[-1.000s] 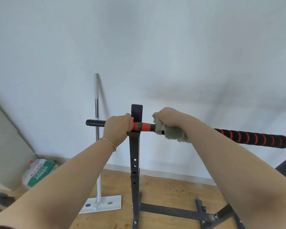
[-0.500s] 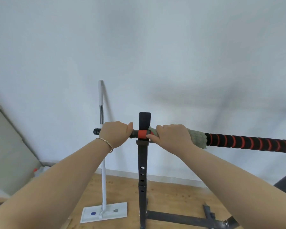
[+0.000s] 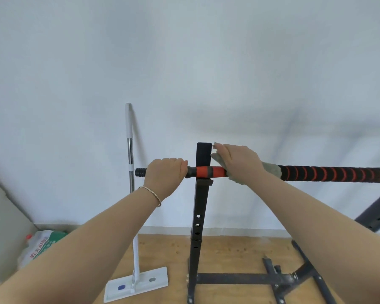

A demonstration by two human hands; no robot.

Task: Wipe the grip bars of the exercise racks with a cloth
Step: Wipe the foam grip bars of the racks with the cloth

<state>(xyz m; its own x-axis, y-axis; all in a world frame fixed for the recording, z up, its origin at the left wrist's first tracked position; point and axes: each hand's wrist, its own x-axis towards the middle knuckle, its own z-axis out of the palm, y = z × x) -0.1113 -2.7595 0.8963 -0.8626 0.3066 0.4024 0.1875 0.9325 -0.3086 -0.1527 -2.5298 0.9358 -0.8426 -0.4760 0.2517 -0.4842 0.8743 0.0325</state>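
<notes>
**Desk:** What sits at the left edge?

**Photographer:** A printed sack [image 3: 42, 246] slumps in the corner on the wooden floor [image 3: 228, 249]. A flat mop [image 3: 130, 163] leans on the white wall, its handle crossing just behind the bar's left tip.

**Desk:** And the hands?

**Photographer:** The left hand [image 3: 165, 178], with a thin bracelet [image 3: 151, 194] at the wrist, is clenched round the grip bar [image 3: 329, 174] near its black left end, apparently to steady it. Next comes the black rack upright [image 3: 201, 216], whose cradle carries the bar at an orange collar. Just right of the upright, the right hand [image 3: 241, 163] lies over a grey cloth [image 3: 271, 168] and holds it wrapped round the bar. One corner of the cloth pokes up just beside the upright's top plate. Its other end shows past the wrist, where the spiral-wrapped foam begins.

**Desk:** How much of the job is done?

**Photographer:** The surface gives no answer, since no wet streak or dust line shows. Judging by position alone, the cloth is working the bar's left end beside the upright. The long black foam with its orange spiral runs off to the right and may yet need wiping, though I cannot tell. The stub under the left hand has no cloth on it. A second dark upright [image 3: 375, 216] juts in at the far right, so more of the rack probably remains.
</notes>
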